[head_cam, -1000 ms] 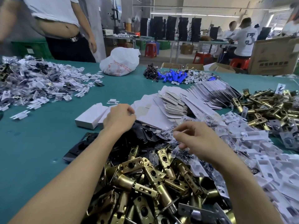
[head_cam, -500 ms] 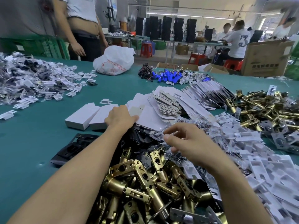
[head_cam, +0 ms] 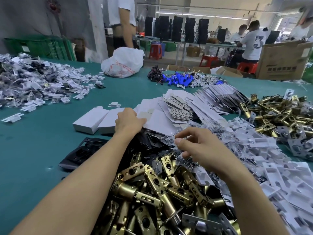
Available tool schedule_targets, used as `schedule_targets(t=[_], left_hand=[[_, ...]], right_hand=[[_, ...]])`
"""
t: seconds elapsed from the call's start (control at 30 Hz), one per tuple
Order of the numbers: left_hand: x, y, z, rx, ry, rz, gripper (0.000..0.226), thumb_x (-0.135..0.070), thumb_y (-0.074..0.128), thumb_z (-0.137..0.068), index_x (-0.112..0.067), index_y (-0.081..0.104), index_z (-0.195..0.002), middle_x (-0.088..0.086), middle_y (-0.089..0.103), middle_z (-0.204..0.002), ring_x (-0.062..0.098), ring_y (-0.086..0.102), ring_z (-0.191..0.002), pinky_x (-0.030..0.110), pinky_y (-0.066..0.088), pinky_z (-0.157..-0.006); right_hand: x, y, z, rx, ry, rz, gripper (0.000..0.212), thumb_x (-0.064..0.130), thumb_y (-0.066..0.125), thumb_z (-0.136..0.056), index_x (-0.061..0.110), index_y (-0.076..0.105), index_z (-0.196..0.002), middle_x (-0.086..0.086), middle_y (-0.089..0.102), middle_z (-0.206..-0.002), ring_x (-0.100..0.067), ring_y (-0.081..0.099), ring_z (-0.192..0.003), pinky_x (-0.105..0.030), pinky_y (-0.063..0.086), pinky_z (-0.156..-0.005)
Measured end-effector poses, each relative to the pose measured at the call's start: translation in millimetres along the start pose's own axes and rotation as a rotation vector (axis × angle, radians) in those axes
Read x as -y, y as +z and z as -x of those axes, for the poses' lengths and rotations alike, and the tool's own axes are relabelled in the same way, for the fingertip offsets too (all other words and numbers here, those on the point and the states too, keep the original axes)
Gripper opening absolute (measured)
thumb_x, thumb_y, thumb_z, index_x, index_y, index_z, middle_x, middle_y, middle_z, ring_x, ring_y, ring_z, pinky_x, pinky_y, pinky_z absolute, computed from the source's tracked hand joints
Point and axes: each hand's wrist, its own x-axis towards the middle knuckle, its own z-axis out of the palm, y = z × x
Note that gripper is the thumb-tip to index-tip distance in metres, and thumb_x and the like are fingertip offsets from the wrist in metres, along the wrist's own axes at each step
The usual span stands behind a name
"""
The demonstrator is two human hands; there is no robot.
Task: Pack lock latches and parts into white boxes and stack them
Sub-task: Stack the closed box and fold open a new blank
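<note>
A heap of brass lock latches (head_cam: 160, 192) lies right in front of me on the green table (head_cam: 33, 150). My left hand (head_cam: 128, 121) reaches past it and holds the edge of a flat white box blank (head_cam: 157, 121), its fingers hidden behind the hand. Two closed white boxes (head_cam: 89, 119) lie side by side just left of that hand. My right hand (head_cam: 201, 146) hovers over the heap and pinches a small clear parts bag (head_cam: 171, 139) between thumb and fingers. A fanned pile of flat box blanks (head_cam: 179, 106) lies beyond.
White plastic inserts (head_cam: 279, 175) cover the right side, with a second brass latch pile (head_cam: 279, 112) behind them. Black plates (head_cam: 81, 151) lie under my left forearm. Bagged parts (head_cam: 33, 82) are piled far left. A white plastic bag (head_cam: 122, 63), blue parts (head_cam: 177, 80) and people are at the back.
My left hand has shifted right from the closed boxes onto the flat blanks. My right hand has stayed over the heap with the bag. The person at the back walked right.
</note>
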Motion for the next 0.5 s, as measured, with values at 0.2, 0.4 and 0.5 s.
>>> schedule_targets(t=[0.2,0.4,0.5], left_hand=[[0,4,1,0.093,-0.035,-0.021,0.043,-0.039,0.073,-0.08,-0.003,0.064,-0.101,0.023,0.066,-0.112,0.038,0.061,-0.105,0.037,0.043,-0.066],[-7,-4,7,-0.023,-0.032,0.183,0.021,-0.034,0.068,-0.087,-0.016,0.057,-0.092,0.005,0.064,-0.1,0.032,0.065,-0.092,0.042,0.054,-0.085],[-14,-11,15,-0.045,0.045,0.297,0.016,-0.028,0.058,-0.096,-0.016,0.051,-0.089,0.006,0.06,-0.095,0.031,0.064,-0.085,0.046,0.055,-0.082]], right_hand=[[-2,-2,0,-0.002,0.008,-0.03,0.007,0.037,0.064,-0.092,0.032,0.067,-0.096,0.004,0.072,-0.087,-0.01,0.071,-0.072,-0.027,0.055,-0.063],[-3,-2,-1,-0.004,0.016,-0.026,0.008,0.038,0.063,-0.092,0.032,0.067,-0.095,0.003,0.072,-0.087,-0.009,0.071,-0.071,-0.028,0.057,-0.064],[-3,-2,-1,-0.009,0.024,-0.031,0.007,0.036,0.063,-0.092,0.032,0.067,-0.096,0.002,0.072,-0.087,-0.008,0.071,-0.069,-0.027,0.055,-0.063]])
